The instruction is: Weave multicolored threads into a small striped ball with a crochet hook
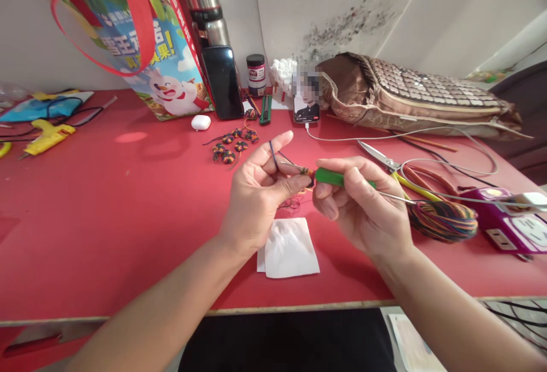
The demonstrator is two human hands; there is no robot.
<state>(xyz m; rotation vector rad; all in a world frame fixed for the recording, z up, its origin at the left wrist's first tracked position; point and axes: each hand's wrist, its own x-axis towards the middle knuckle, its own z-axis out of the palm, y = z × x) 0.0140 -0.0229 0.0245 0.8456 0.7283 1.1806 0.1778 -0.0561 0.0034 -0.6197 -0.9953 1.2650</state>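
My right hand [363, 207] is closed round the green handle of a crochet hook [331, 177], whose metal tip points left. Pinched between my left thumb and fingers is a small multicoloured crochet piece [305, 171], with the hook's shaft at it. Dark yarn [272, 152] runs over the raised index finger of my left hand [256, 201]. Loose thread [291, 202] hangs below the hands. Finished-looking crochet pieces [228, 156] in the same colours lie beyond my left hand. To the right rests a ball of variegated yarn [447, 219].
White tissues [293, 249] lie near the front edge. Scissors [391, 164] and a purple power strip [508, 218] are on the right. At the back stand a gift bag [171, 84], a dark phone [222, 81], a lit phone [306, 111] and a sequined bag [427, 93]. A yellow glue gun [49, 137] lies left.
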